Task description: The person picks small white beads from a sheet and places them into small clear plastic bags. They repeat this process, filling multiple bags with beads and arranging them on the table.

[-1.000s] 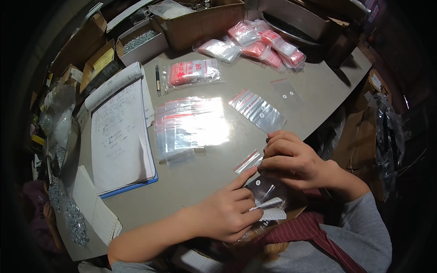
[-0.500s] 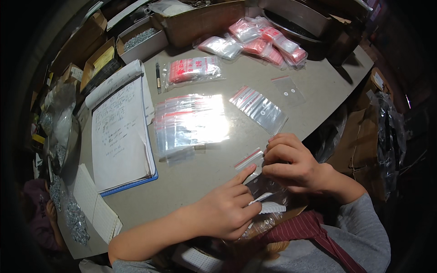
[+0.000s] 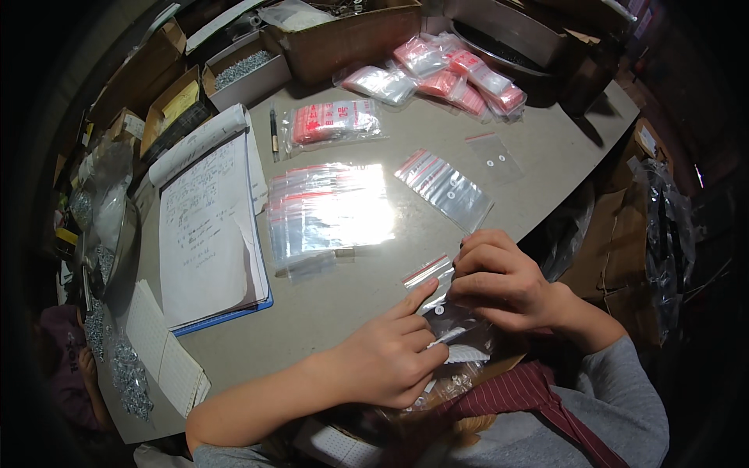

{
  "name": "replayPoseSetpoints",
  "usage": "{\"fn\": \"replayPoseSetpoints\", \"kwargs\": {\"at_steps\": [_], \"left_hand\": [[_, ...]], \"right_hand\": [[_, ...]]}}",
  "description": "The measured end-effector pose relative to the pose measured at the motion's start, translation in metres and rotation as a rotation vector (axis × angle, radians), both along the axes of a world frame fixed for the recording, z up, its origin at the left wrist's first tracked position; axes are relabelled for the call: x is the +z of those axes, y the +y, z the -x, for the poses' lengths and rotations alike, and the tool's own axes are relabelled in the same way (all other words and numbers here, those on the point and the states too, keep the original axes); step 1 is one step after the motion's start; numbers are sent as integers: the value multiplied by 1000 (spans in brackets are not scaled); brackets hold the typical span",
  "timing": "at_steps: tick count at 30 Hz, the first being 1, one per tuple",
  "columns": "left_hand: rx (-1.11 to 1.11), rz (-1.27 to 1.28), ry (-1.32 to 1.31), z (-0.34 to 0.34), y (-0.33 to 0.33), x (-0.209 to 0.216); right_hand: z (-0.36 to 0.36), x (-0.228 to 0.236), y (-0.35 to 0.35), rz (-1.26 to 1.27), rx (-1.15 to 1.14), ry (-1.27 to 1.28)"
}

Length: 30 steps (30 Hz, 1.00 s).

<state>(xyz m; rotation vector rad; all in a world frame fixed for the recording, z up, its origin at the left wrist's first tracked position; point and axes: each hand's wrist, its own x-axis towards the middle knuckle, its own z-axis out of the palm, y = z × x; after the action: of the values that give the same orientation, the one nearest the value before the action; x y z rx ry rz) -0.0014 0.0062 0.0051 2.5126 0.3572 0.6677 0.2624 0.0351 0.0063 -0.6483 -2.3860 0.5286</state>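
My left hand reaches in with its index finger stretched out, the tip on a small clear zip bag with a red-striped top; its other fingers curl loosely. A small white ring-like disc shows below that fingertip. My right hand is closed over the bag's right side, fingertips pressed together; what they pinch is hidden. Under both hands lie crumpled clear plastic and a white ridged piece. Just beyond is a fanned row of clear zip bags, and past it a single bag holding two white discs.
Overlapping clear bags glare mid-table beside a clipboard and pen. Red-and-clear bag packs lie farther back. Boxes line the far edge; bagged metal parts sit left, near another person's hand.
The white disc below my left fingertip has come into sight. My right fingers have shifted slightly; my left hand stays nearly in place.
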Motion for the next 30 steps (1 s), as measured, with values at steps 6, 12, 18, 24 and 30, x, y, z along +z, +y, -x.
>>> {"fn": "replayPoseSetpoints", "kwargs": {"at_steps": [6, 12, 18, 24, 30], "left_hand": [[-5, -4, 11, 0, 0, -2], [4, 3, -10, 1, -1, -2], [-27, -34, 40, 1, 1, -2], [-145, 52, -157, 2, 8, 7], [-145, 49, -145, 1, 9, 6]], "right_hand": [[2, 1, -3, -189, -79, -99], [-2, 5, -12, -322, -58, -120], [-5, -18, -10, -443, -97, -204], [-20, -4, -8, -127, 103, -48], [-28, 20, 12, -189, -173, -114]]}}
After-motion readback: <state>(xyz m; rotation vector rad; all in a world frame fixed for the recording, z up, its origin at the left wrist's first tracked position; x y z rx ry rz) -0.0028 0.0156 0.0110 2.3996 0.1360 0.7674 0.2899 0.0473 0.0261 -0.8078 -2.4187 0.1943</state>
